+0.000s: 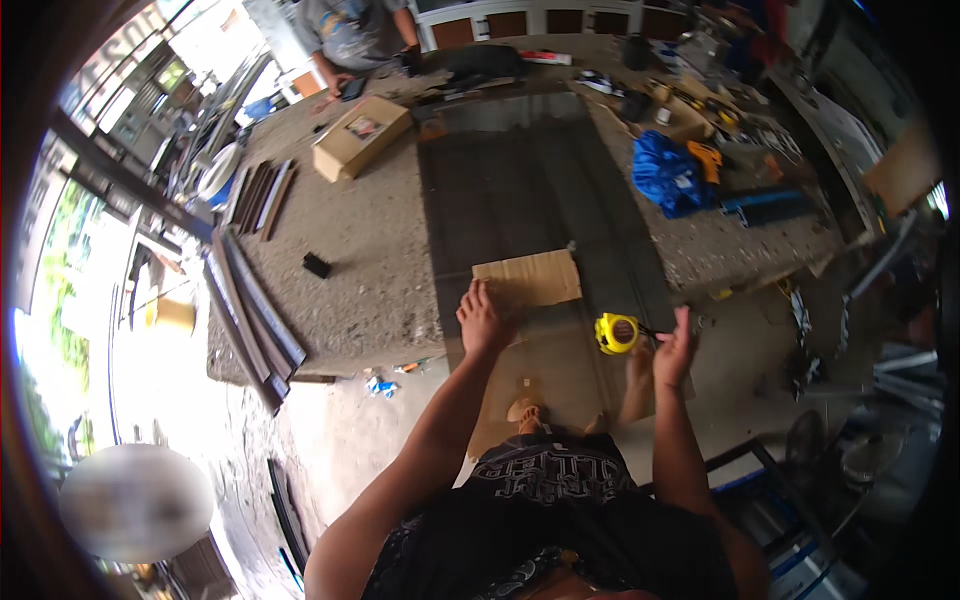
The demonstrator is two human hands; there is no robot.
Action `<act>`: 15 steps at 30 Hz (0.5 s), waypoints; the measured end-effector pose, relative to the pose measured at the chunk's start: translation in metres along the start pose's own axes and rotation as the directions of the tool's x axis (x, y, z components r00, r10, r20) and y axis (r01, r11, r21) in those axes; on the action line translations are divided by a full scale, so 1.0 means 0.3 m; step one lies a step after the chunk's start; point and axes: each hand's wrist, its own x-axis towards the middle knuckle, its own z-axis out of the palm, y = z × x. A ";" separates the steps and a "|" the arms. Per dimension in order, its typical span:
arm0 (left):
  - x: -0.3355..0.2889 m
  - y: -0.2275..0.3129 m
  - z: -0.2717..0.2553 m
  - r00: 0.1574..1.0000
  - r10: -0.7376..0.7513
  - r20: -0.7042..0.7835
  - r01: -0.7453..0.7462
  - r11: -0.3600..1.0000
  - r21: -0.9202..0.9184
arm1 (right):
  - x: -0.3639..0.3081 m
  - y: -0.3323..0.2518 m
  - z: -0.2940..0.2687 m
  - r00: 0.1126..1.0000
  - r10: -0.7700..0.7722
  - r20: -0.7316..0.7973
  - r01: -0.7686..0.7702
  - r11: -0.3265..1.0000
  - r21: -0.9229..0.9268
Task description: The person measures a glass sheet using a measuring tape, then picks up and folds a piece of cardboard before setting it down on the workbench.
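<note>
A dark, glossy, see-through sheet lies along the table and reaches past its near edge toward me. On it rests a torn piece of brown cardboard. My left hand lies by the cardboard's near left corner, fingers extended onto it. Right of the cardboard sits a yellow tape measure with a dark round label. My right hand is just right of the tape measure, at the sheet's right edge. A thin dark object runs between them, seemingly pinched by that hand; its kind is unclear.
A cardboard box, a small black block and brown strips lie on the left. Long metal profiles overhang the left edge. A blue bag and orange tool sit right. Another person stands across the table.
</note>
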 end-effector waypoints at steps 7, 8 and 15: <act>-0.003 -0.015 -0.026 0.997 -0.006 0.079 0.008 1.000 -0.025 | -0.081 0.123 -0.010 0.953 -0.301 -0.044 0.276 0.916 -0.290; -0.008 -0.019 -0.018 0.998 -0.037 0.054 0.038 0.999 -0.016 | -0.100 0.141 -0.005 0.985 -0.168 -0.034 0.143 0.914 -0.381; -0.008 -0.058 -0.035 1.000 0.009 0.028 -0.008 1.000 -0.029 | -0.047 0.056 -0.042 0.958 0.284 0.032 -0.286 0.956 0.069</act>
